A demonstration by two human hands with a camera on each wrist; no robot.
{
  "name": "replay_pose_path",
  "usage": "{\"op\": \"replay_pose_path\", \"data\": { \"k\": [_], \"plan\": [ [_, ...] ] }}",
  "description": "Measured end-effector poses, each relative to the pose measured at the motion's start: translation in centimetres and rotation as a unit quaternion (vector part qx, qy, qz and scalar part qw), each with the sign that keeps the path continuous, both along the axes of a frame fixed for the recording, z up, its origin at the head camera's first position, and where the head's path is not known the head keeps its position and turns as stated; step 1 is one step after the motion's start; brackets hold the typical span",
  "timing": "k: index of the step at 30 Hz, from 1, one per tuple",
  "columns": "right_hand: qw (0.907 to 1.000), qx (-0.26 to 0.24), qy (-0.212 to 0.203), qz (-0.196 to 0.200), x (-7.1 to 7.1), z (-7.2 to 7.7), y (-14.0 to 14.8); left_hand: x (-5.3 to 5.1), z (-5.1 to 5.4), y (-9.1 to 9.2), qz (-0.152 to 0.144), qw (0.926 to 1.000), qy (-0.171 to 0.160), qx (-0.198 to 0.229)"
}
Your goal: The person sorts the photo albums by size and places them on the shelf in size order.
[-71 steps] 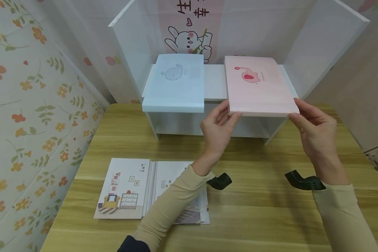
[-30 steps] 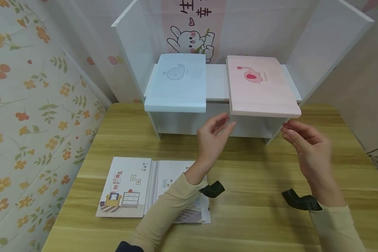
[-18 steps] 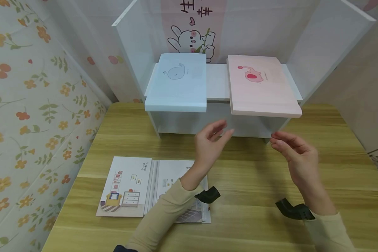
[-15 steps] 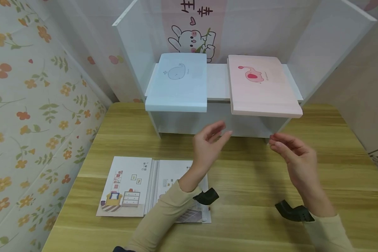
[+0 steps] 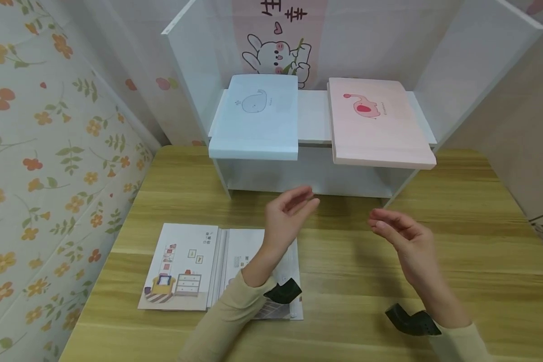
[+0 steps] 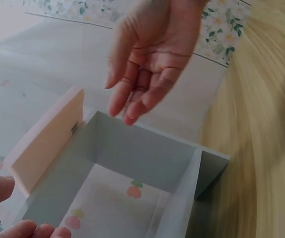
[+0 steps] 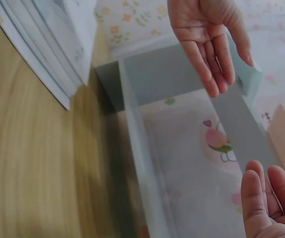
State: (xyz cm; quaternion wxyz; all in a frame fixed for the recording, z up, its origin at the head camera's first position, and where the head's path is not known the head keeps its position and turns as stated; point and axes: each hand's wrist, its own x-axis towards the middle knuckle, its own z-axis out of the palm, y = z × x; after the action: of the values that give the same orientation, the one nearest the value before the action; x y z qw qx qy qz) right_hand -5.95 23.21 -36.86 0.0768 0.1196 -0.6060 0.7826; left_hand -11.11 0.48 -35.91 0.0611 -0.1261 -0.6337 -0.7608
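A light blue book with a whale (image 5: 255,118) and a pink book with an elephant (image 5: 380,123) lie flat on the white shelf's upper board (image 5: 314,118), their front edges jutting past it. My left hand (image 5: 282,221) hovers in front of the shelf, fingers loosely bent and holding nothing. To its right my right hand (image 5: 407,241) is in the air too, fingers relaxed and empty, below the pink book. In the left wrist view the right hand (image 6: 152,54) shows its palm; the right wrist view shows the left hand (image 7: 211,44) with nothing in it.
An open booklet (image 5: 181,271) with room drawings lies on the wooden table (image 5: 344,322) at the left, partly under my left forearm. Tall white side panels (image 5: 475,65) rise at both ends of the shelf. Floral fabric (image 5: 50,176) hangs at the left.
Both hands have let go of the pink book's front edge and drawn back toward me, down and to the left. The pink book rests on the shelf board where the hands left it.
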Motion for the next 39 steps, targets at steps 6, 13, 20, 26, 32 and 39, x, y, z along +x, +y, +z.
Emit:
{"op": "replay_pose_path", "data": {
  "k": [6,13,20,26,32,39],
  "plan": [
    [0.9985,0.038,-0.038,-0.003,0.6,-0.9,-1.0,0.6,-0.4,-1.5,-0.003,0.9985,-0.054,-0.002],
    [0.9951,0.064,-0.074,-0.012,1.3,-1.8,-2.3,1.4,-1.0,-3.0,0.000,0.9952,-0.095,-0.020],
    [0.9912,0.092,-0.096,0.005,1.9,-3.3,-2.9,2.1,-1.7,-4.0,0.007,0.9948,-0.098,-0.025],
    [0.9902,0.095,-0.098,0.029,1.8,-7.3,-2.4,3.0,-2.0,-4.6,-0.006,0.9913,-0.127,-0.036],
    [0.9867,0.103,-0.124,0.022,2.7,-6.3,-4.5,4.1,-2.6,-5.3,-0.001,0.9876,-0.146,-0.057],
    [0.9678,0.147,-0.203,0.021,4.1,-5.5,-6.8,5.8,-4.0,-7.0,0.030,0.9818,-0.175,-0.067]
  ]
}}
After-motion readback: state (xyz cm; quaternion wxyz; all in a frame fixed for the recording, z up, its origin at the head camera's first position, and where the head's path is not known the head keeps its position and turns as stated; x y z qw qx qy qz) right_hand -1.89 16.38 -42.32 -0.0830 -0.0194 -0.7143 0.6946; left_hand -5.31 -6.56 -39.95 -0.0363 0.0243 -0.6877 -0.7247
